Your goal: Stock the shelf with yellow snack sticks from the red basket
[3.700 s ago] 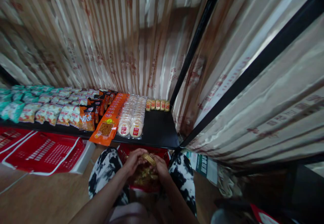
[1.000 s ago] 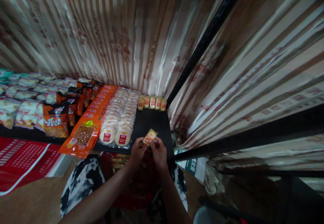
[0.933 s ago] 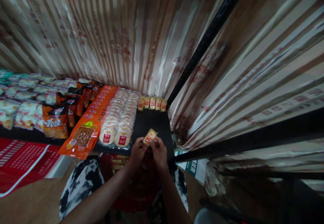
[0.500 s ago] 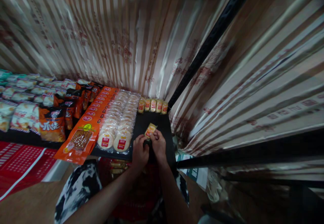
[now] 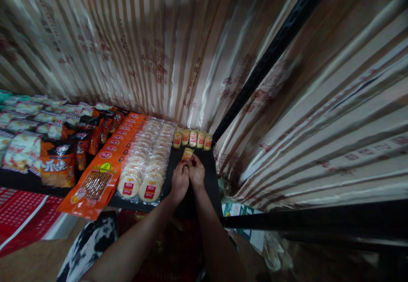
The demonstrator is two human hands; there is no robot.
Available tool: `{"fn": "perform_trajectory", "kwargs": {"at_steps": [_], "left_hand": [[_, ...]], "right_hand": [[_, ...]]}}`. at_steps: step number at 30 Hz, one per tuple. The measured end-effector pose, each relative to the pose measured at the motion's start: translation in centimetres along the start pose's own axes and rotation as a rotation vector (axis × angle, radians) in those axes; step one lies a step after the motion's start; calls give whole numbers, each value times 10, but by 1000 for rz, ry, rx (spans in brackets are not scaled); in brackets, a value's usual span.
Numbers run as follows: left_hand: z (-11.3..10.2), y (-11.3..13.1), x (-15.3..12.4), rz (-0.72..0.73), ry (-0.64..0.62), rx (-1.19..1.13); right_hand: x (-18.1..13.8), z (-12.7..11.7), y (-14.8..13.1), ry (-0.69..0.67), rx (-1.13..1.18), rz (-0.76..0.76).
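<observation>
Between the fingers of both my hands is a small yellow snack packet with a red and white label. My left hand pinches its lower left edge, and my right hand closes on its lower right side. The packet is over the black shelf, a short way in front of a row of several matching yellow packets standing at the back. To the left of my hands lie two rows of clear-wrapped round rice crackers with red labels.
Orange stick-snack bags overlap in a row left of the crackers, with orange and black bags beyond. A red basket sits below at left. A black post rises at the shelf's back right corner, before a striped curtain.
Both hands have moved away from me with the packet, toward the row at the back. My hands are closer together, and the view has shifted slightly.
</observation>
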State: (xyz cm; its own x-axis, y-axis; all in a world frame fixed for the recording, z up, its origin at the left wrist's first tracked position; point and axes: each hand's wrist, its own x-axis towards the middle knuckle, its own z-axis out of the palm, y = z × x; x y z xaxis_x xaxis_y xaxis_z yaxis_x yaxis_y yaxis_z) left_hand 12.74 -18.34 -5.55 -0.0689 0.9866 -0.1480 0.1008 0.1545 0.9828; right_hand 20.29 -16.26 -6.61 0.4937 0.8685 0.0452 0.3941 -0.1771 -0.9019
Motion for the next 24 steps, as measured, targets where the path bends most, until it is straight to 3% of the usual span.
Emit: {"fn": "perform_trajectory", "kwargs": {"at_steps": [9, 24], "left_hand": [[12, 22, 27, -31, -28, 197], [17, 30, 43, -21, -20, 268]], "right_hand": [[34, 17, 8, 99, -98, -64], [65, 36, 17, 43, -82, -103]]}}
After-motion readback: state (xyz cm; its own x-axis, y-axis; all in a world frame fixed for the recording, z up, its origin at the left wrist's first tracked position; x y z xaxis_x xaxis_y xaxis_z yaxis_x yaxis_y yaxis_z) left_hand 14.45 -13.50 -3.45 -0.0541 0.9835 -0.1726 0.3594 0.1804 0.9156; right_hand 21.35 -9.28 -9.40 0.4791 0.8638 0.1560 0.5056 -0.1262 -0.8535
